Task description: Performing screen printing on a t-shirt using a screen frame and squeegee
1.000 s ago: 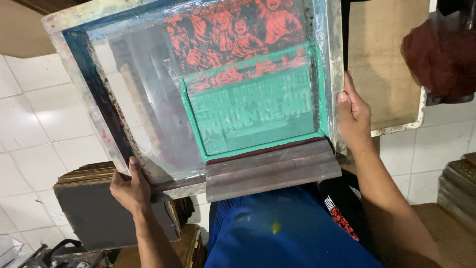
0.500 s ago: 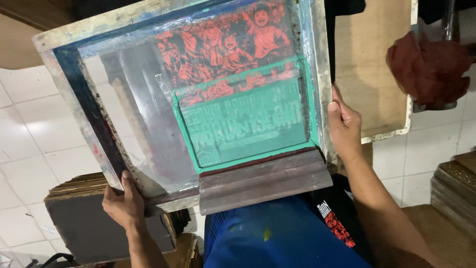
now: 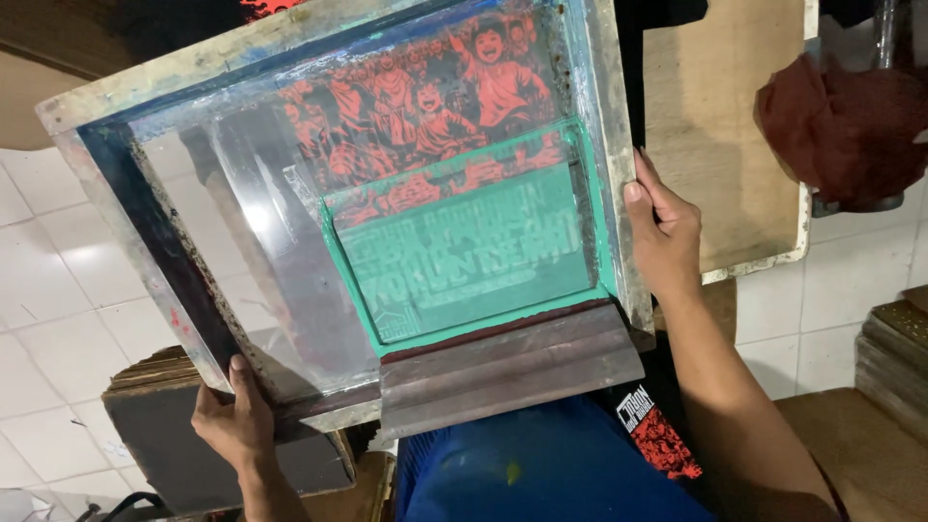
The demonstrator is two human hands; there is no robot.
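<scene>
While both hands grip it, the screen printing frame (image 3: 126, 193) sits tilted in front of us, raised above the white tiled floor (image 3: 48, 290). Left hand (image 3: 232, 425) is closed on the frame's lower near corner, thumb lying up along the pale wooden edge. Right hand (image 3: 667, 232) is clamped on the frame's right rail, fingers wrapped behind it, thumb on the front face.

We note the mesh: clear film covers its left part; a red picture of figures (image 3: 435, 106) shows through the upper part; a green coated rectangle (image 3: 464, 256) with faint lettering lies below that. A dark squeegee (image 3: 507, 367) rests across the frame's near edge, touching the bottom of the green area.

Below the frame we see blue cloth (image 3: 541, 474) and a dark shirt with a red print. Beyond the right rail stands a flat wooden pallet board (image 3: 725, 126), and just to its right a dark red rag (image 3: 841, 126) is bunched up. Stacked dark boards (image 3: 145, 435) lie on the floor near the left hand; more stacked boards (image 3: 894, 358) sit at far right
</scene>
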